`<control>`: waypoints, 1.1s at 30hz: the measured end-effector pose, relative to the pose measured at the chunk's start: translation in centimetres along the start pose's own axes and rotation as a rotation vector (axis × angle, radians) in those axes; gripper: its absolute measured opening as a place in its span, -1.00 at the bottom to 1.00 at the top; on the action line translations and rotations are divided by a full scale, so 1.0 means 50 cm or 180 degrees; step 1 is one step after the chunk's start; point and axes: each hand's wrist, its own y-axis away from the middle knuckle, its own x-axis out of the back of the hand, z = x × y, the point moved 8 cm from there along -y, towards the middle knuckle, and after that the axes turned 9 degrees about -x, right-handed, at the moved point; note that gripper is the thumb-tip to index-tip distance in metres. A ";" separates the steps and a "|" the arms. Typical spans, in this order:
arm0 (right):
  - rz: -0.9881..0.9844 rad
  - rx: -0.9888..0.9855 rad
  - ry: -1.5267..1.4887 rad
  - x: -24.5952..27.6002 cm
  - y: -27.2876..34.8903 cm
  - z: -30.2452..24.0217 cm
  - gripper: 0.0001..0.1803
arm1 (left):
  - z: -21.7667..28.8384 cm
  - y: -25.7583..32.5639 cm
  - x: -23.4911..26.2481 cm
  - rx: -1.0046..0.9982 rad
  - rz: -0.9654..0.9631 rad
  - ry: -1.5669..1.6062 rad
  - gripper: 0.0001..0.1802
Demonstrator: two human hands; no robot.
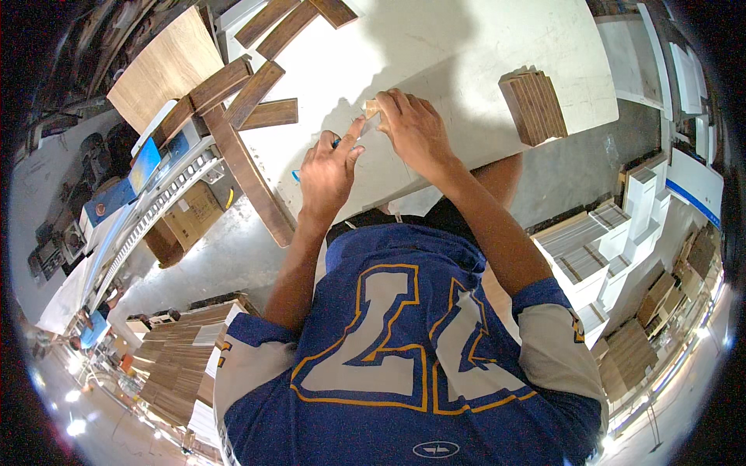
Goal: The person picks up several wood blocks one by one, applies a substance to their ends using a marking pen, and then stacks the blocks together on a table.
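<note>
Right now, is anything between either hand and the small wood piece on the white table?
Nothing visible. The right hand already grips the wood piece, and the left hand is beside it, holding a dark pen-like tool.

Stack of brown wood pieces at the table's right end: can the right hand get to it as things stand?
Probably yes. The right hand presses a small pale block, and bare white tabletop lies between it and the stack; nothing blocks the way.

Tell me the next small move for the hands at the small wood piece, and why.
Probably steady the small wood piece with the right hand, which already grips it on the white table, while the left hand brings its dark pen-like tool closer.
</note>
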 end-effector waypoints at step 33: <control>-0.0160 -0.0076 -0.0021 -0.001 -0.007 0.011 0.11 | 0.007 -0.019 0.013 0.0084 0.0015 -0.0020 -0.47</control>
